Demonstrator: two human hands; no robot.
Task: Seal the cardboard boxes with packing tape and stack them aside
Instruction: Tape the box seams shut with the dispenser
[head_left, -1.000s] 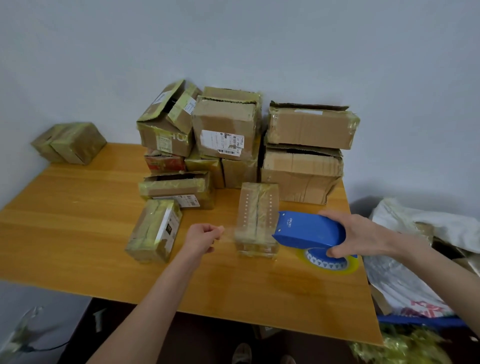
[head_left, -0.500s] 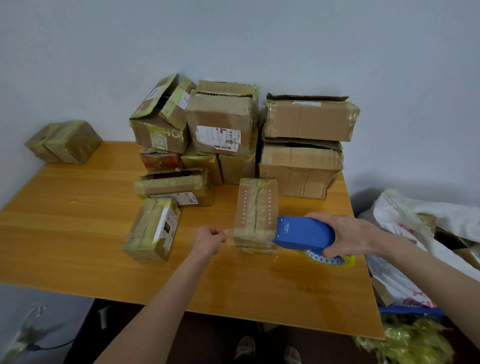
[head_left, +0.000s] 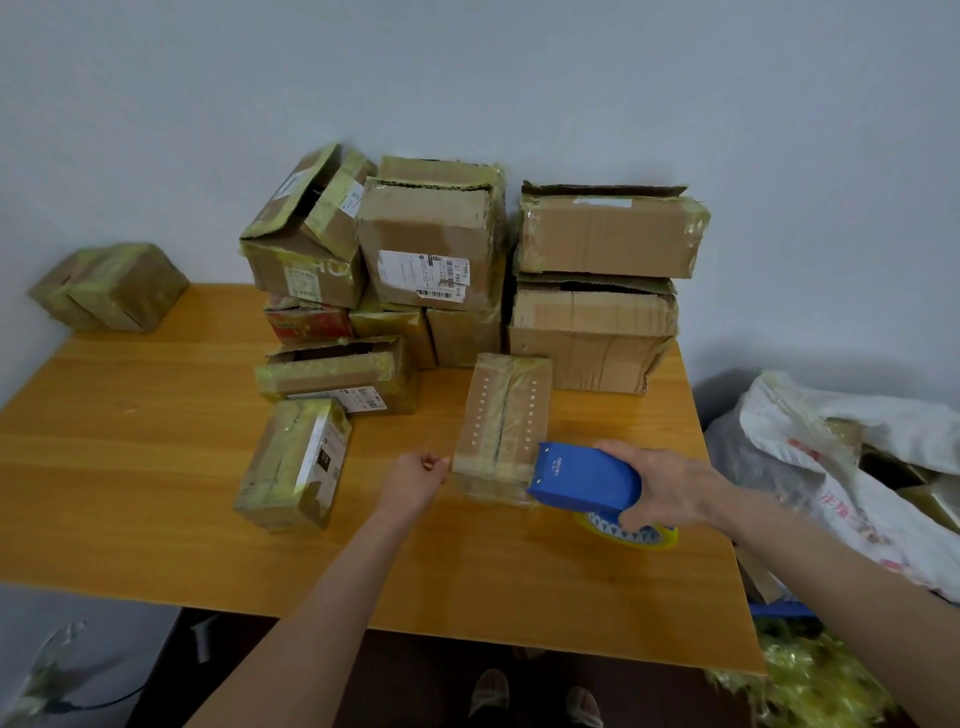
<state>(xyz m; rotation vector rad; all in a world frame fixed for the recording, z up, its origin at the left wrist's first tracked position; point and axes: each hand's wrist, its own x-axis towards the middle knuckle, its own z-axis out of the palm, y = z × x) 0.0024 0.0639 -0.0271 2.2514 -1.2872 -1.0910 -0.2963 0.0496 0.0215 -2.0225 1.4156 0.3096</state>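
Far left, where the worktop meets the wall: two taped boxes, apparently set aside. Nearer, left of centre: one wrapped box lying flat, which looks finished.

Left hand: fingers curled, thumb to forefinger, pinching what I take to be the free end of the packing tape. The strip is clear and hard to trace, seen only as a glossy band over the near end of the box. The hand sits just beside that box's near-left corner.

Box in hand: small and long, lying near the centre of the worktop just in front of the far pile of boxes. Its top seam runs far to near.

Tape dispenser: blue, nose touching the box's near-right corner, yellow-edged roll beneath. Right hand is wrapped firmly round its body.

Judgement: the step is a band across the near end.
- Fix the left pinch low against the box's left side so the end sticks first.
- Draw the dispenser rightward under even tension — slack will wrinkle.
- Roll the tape down over the right corner before tilting the blade to cut.
- The box looks light and nothing pins it, so it will likely slide or turn under the pull. The left hand should bear on it.

Far right, off the worktop: white bags.
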